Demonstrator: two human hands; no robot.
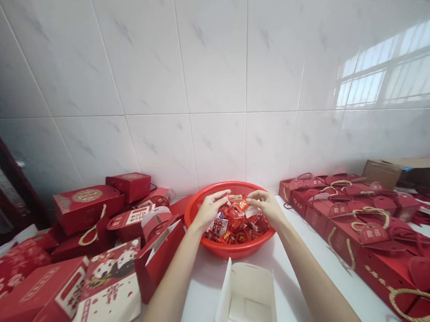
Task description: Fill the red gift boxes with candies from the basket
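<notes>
A red plastic basket (228, 250) with a perforated rim holds a heap of candies in shiny red wrappers (237, 222). Both my hands reach over it, one from each side. My left hand (212, 208) has its thumb and fingers drawn together at the left of the heap; what lies in them is hidden. On the right, my right hand (267, 208) pinches with its fingertips above the candies, close to a red and whitish wrapper, and I cannot make out what it grips. Below the basket, between my forearms, stands an open box (245, 302) with a white inside.
Red gift boxes (88, 200) lie piled at the left, beside a cream and red printed box (111, 285). Rows of red boxes with rope handles (341, 220) line the right side. A cardboard carton (382, 174) sits at the far right. A tiled wall (219, 84) closes off the back.
</notes>
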